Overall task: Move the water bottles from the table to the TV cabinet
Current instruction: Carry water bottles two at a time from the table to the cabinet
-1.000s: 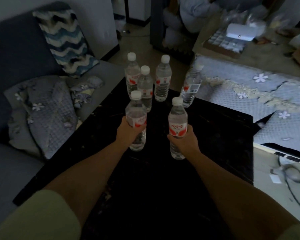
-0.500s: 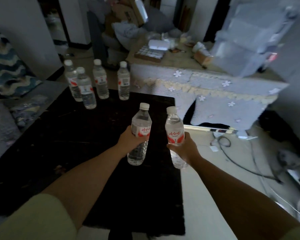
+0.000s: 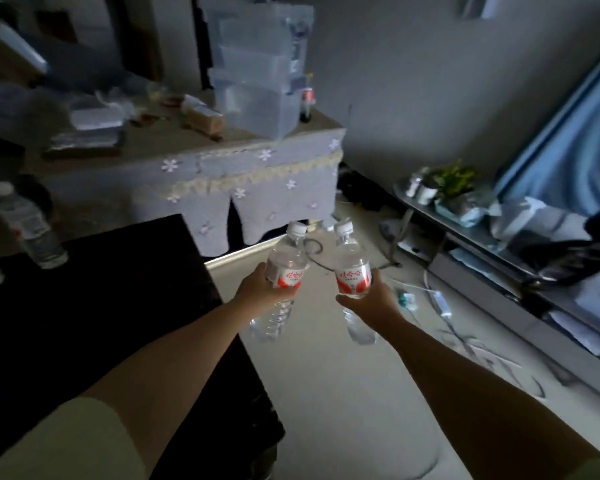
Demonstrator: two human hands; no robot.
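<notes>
My left hand (image 3: 258,289) grips a clear water bottle (image 3: 284,268) with a red label and white cap, tilted slightly right. My right hand (image 3: 371,301) grips a second such bottle (image 3: 352,268), nearly upright. Both bottles hang in the air over the pale floor, just past the right edge of the black table (image 3: 101,306). One more water bottle (image 3: 28,226) stands on the table at the far left, blurred. The TV cabinet (image 3: 471,237), a low glass and metal unit, runs along the right wall under a blue-lit screen (image 3: 575,147).
On the cabinet top sit a small potted plant (image 3: 452,178), bags and dark clutter. A cloth-covered table (image 3: 222,174) with stacked clear boxes (image 3: 257,74) stands ahead. Cables (image 3: 440,303) lie across the floor between me and the cabinet.
The view has swung right. Both hands have carried their bottles off the black table and out over the floor; the TV cabinet has come into sight and most table bottles have left it.
</notes>
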